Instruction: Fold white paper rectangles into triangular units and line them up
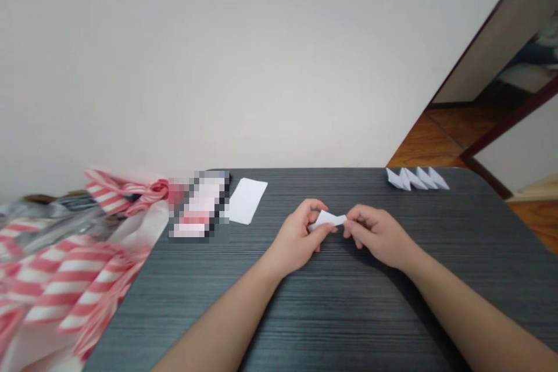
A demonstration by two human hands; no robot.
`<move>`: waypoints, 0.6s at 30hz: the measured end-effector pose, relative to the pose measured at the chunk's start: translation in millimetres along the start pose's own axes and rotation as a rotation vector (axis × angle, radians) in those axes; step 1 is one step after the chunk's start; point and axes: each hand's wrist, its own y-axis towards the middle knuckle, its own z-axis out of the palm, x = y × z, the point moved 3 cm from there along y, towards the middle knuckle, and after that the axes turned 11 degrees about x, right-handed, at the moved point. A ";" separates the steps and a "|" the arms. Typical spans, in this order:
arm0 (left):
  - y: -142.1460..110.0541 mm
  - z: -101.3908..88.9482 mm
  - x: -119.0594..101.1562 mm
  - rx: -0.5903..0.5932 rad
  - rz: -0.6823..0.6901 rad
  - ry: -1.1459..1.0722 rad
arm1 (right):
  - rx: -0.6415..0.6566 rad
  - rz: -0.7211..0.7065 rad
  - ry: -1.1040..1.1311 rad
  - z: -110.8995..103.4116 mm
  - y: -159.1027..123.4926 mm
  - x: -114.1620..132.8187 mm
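My left hand (296,238) and my right hand (375,235) meet above the dark grey table (349,314). Between their fingertips is a small folded piece of white paper (326,220), pinched from both sides. A flat white paper sheet (246,200) lies on the table to the left of my hands. A row of several folded paper pieces (414,179) stands near the far edge, to the right.
A pixelated patch (200,206) covers something at the table's far left. Pink-and-white striped fabric (65,285) bunches beyond the left edge. A white wall (218,58) rises behind the table, and a wooden floor (440,139) shows through a doorway at right.
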 end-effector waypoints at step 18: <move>-1.0 -2.7 -2.8 -0.042 0.021 0.206 | -0.009 -0.018 -0.043 -0.6 0.7 -4.5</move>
